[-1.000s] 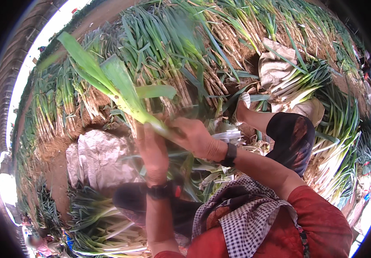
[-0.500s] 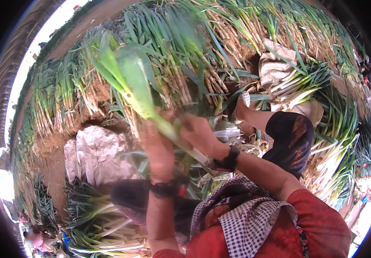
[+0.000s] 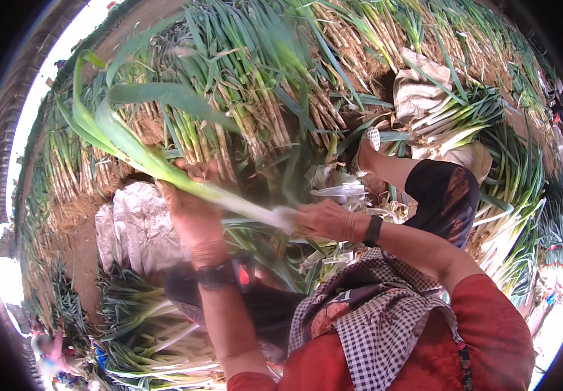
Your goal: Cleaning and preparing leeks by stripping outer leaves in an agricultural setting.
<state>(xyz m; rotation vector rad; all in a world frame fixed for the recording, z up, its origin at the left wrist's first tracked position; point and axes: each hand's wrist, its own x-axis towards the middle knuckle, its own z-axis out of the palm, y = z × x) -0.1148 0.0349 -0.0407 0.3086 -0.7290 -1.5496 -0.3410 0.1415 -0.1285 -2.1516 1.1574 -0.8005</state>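
Note:
A long leek (image 3: 213, 192) lies slantwise across my lap, green leaves at the upper left and white shank toward the right. My left hand (image 3: 193, 208) is closed round the shank just below the leaves. My right hand (image 3: 330, 220) is closed at the white lower end, which is smeared by motion. Its fingertips are partly blurred. A blurred green leaf strip (image 3: 290, 179) shows just above that end. Beneath my hands lie peeled leaves and scraps (image 3: 343, 189).
Unpeeled leeks (image 3: 255, 98) with soil on them stand in rows ahead. Cleaned leeks lie in a pile (image 3: 164, 332) at lower left and another pile (image 3: 506, 241) at right. Pale sacks lie at left (image 3: 141, 225) and upper right (image 3: 421, 88). My shoe (image 3: 367, 150) rests amid the scraps.
My left hand has moved left with the leek, which now lies flatter. My right hand has slid from mid-shank down to the white end, and the leaves have spread apart.

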